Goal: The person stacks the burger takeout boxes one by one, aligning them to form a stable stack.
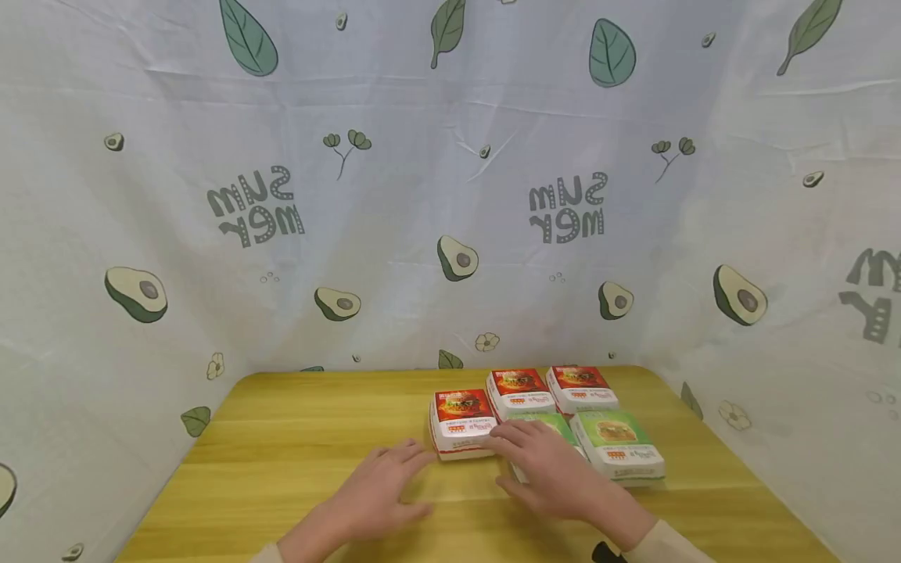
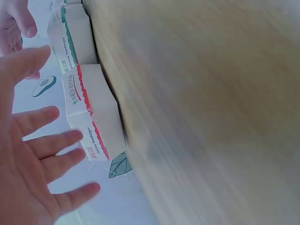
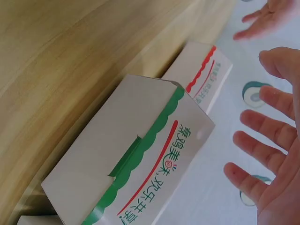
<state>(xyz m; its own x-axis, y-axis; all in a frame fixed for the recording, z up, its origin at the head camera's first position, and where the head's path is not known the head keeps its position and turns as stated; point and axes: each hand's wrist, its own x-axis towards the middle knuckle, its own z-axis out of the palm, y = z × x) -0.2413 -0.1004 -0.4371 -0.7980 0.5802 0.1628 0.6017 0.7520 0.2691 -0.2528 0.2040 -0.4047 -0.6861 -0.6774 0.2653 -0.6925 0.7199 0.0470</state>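
Observation:
Five hamburger boxes would be several: a red-topped hamburger box (image 1: 462,422) sits nearest my left hand (image 1: 383,491), which hovers at its left front with fingers spread and holds nothing. My right hand (image 1: 552,471) is over a green-topped hamburger box (image 1: 549,426), partly hiding it, its fingertips overlapping the red box's right edge in the head view. In the right wrist view the fingers are straight and apart from the green-trimmed box (image 3: 154,154). The left wrist view has the left palm (image 2: 28,164) open beside the red-trimmed box (image 2: 96,112).
Another green-topped box (image 1: 618,446) stands at the right. Two more red-topped boxes (image 1: 519,391) (image 1: 580,387) are behind. All rest on a wooden table (image 1: 303,438), with a printed cloth (image 1: 394,211) hanging beyond its back edge.

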